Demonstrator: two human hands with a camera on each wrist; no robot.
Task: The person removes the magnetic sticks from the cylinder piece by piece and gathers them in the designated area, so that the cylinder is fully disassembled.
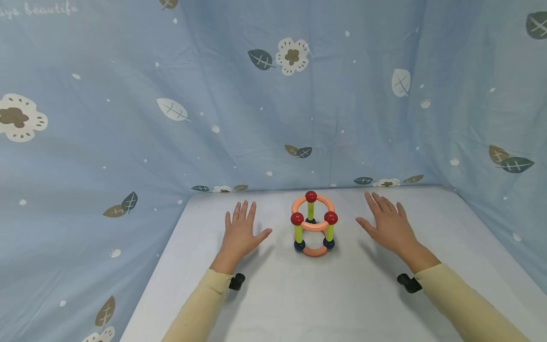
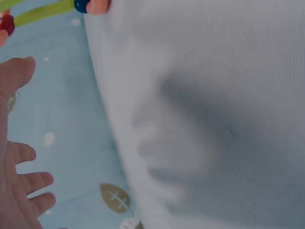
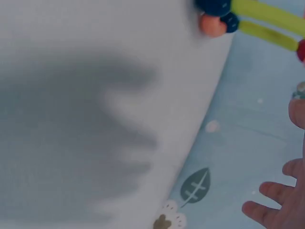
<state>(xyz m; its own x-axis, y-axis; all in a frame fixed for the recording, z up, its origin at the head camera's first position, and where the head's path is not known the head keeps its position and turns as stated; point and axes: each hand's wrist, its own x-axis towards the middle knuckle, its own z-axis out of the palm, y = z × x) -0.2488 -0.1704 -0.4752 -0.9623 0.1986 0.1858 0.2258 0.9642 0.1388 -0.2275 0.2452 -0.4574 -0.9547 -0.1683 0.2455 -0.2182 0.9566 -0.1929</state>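
Between the two hands, on the white table, stands a small toy frame (image 1: 314, 227). It has orange curved rods forming an upper and a lower ring, lime green upright rods, red balls at the top corners and dark blue balls at the bottom ones. My left hand (image 1: 240, 236) is held to its left, fingers spread, apart from it. To the right my right hand (image 1: 391, 225) is likewise spread and touches nothing. Part of the toy shows at the top of both wrist views, with the left hand (image 2: 21, 176) and the right hand (image 3: 286, 191) at the side edges.
The white table (image 1: 273, 294) carries the toy, and shadows of the hands fall on it. A blue curtain (image 1: 239, 104) printed with leaves and flowers hangs behind the table and along its sides. Small black devices (image 1: 237, 281) sit at both wrists.
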